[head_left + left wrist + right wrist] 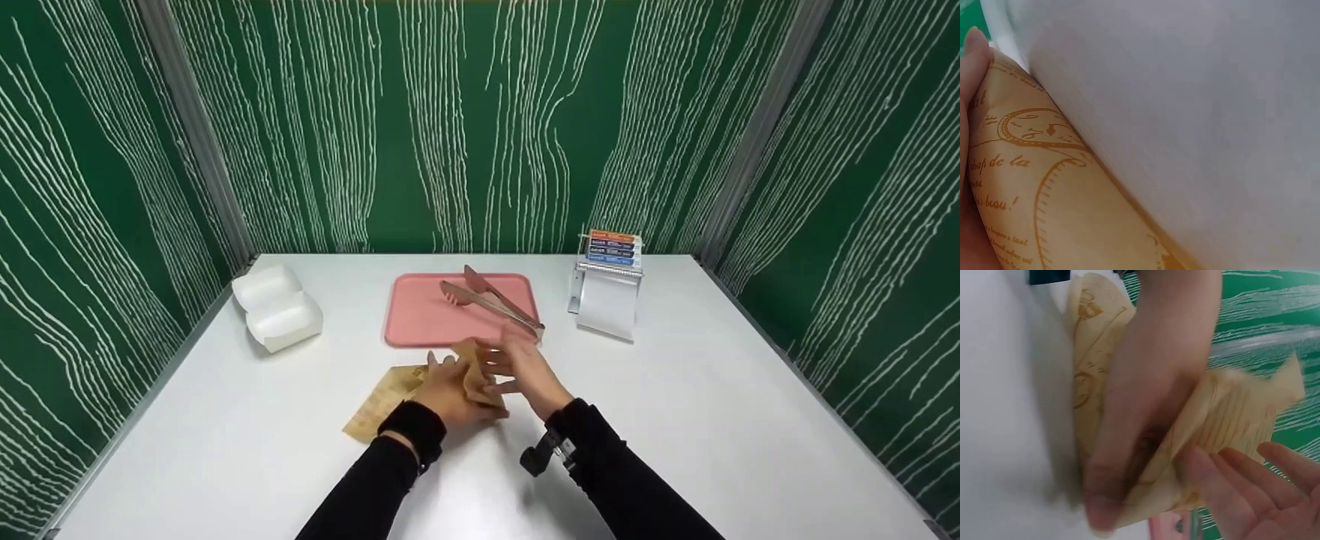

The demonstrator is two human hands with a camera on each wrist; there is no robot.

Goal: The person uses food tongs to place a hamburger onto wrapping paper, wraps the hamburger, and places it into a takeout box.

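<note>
While an opened white box stood at the far left of the white table, the brown printed paper was found near the table's centre, just in front of the tray. Its left end spread out flat-looking past the wrist; its right end was folded up. The left hand was clamped on the paper, thumb on the near side, other fingers on the far side and partly hidden by a flap. Behind the hands lay the pink tray, with metal tongs across its right part, their arms spread. The right hand was open, fingers extended and slightly apart, with fingertips at the folded end of the paper; blur prevented confirming a grip. The two hands were close together, the paper's flap between them. At far right stood a dispenser bearing coloured labels, well apart from both hands.
</note>
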